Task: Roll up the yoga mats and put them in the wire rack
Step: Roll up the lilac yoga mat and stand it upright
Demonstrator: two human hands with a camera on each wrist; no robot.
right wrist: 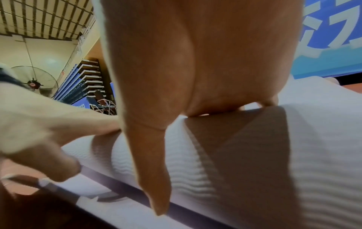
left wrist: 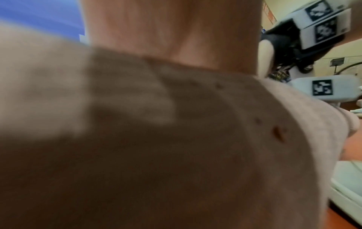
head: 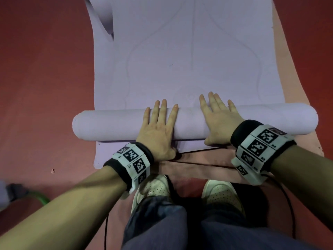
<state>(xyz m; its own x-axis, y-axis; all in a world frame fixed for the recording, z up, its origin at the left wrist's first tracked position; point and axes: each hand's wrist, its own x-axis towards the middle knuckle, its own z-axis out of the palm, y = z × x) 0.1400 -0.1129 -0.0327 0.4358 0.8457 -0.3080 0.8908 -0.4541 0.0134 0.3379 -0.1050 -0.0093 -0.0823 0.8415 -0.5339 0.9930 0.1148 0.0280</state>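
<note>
A lavender yoga mat (head: 189,51) lies on the red floor (head: 45,69), filling the upper middle of the head view. Its near end is wound into a roll (head: 111,123) that runs across the frame's centre from left to right, and the unrolled part stretches away toward the top edge. At the upper left of the frame the mat's far corner curls up on itself.

Both hands lie flat on top of the roll. The left hand (head: 158,127) sits just left of centre, fingers straight and spread, the tips reaching over the far side of the roll. The right hand (head: 218,118) sits just right of centre, fingers likewise straight and splayed, with its thumb down against the near side of the roll. Neither hand grasps anything; the palms press on the roll. In the right wrist view the right hand's thumb (right wrist: 149,155) hangs in front of the ribbed surface of the roll (right wrist: 293,155), and the left hand (right wrist: 39,131) shows at the left of that frame.

Under the lavender mat lies a salmon-pink mat (head: 198,170), showing along the right edge and below the roll. Two white shoes (head: 153,188) stand at the bottom centre.
</note>
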